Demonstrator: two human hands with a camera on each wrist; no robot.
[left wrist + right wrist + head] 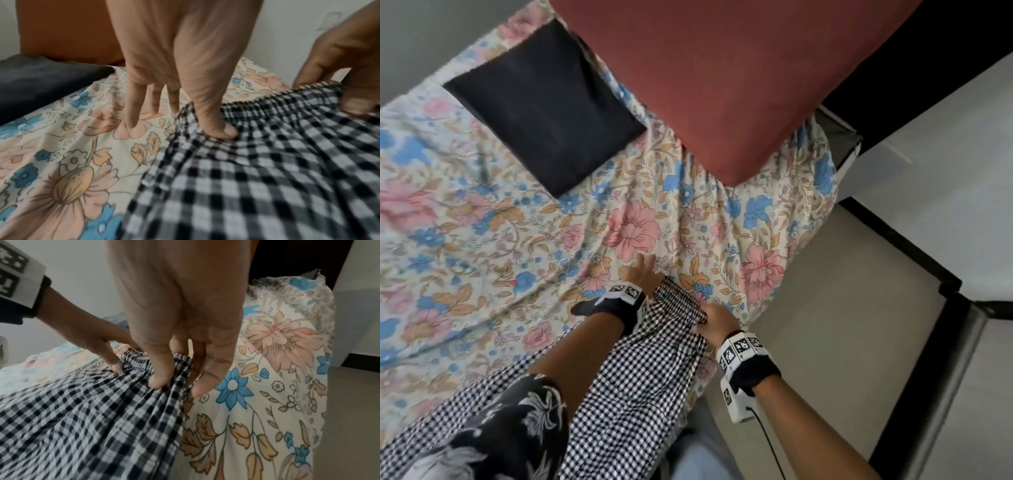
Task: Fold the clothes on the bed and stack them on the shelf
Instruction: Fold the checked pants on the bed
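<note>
Floral bed (482,222), left hand (642,274) fingers straight on checked garment (640,370), right hand (717,322) pinching waistband

Floral-sheeted bed (524,219), rust headboard (722,68), grey wall (421,34), pale floor (835,325).

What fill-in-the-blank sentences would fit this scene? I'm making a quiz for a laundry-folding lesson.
1. The right hand pinches the gathered waistband of the black-and-white ____ garment.
2. The left hand presses that garment with its ____.
3. The folded black cloth lies on the ____-patterned bedsheet.

Missing words: checked; thumb; floral
</note>
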